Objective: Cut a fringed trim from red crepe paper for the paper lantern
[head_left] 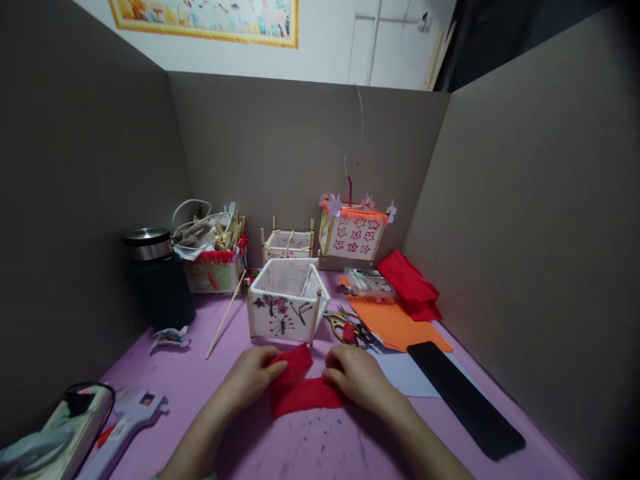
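Observation:
My left hand (pixel 254 375) pinches a piece of red crepe paper (pixel 296 363), thumb on top, its free corner pointing to the right. Another strip of red paper (pixel 305 398) lies below it on the purple table, and whether the two are one folded piece I cannot tell. My right hand (pixel 354 375) has its fingers curled with the thumb at the right end of the lower strip. Just behind both hands stands a white box lantern (pixel 286 317) with stick corners and painted flowers.
Scissors (pixel 345 327), orange paper (pixel 400 325), red paper (pixel 413 287) and a black strip (pixel 465 400) lie at right. A finished lantern (pixel 354 230) hangs behind. At left are a dark bottle (pixel 159 283), a wooden stick (pixel 226 315), a glue gun (pixel 125 423) and a power strip (pixel 75 433).

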Available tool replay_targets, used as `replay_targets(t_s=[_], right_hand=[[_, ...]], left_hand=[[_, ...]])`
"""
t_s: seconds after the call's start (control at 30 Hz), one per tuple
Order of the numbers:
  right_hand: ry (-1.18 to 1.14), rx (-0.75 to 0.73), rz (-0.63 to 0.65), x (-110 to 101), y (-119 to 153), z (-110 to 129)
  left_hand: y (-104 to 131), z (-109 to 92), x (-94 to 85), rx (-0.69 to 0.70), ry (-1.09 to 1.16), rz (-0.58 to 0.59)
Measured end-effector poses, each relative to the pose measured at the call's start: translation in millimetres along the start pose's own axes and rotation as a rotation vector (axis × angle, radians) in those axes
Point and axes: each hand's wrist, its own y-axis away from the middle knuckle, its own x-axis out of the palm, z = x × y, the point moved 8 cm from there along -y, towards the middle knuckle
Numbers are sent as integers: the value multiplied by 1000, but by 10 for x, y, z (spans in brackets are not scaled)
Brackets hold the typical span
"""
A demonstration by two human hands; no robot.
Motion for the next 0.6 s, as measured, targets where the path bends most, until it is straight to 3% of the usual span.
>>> replay_targets(t_s=[0.1, 0.23, 0.4, 0.6], right_hand=[[75, 43, -47, 20, -26, 33], [109, 94, -128, 55, -177, 84], [119, 144, -190, 62, -380, 55], [121, 137, -234, 52, -421, 8]], left_hand=[[19, 51, -244, -90, -294, -155], [26, 174, -405, -209, -400, -194], [-25, 370, -463, -287, -391, -232], [-51, 311, -420, -219, -304, -224]])
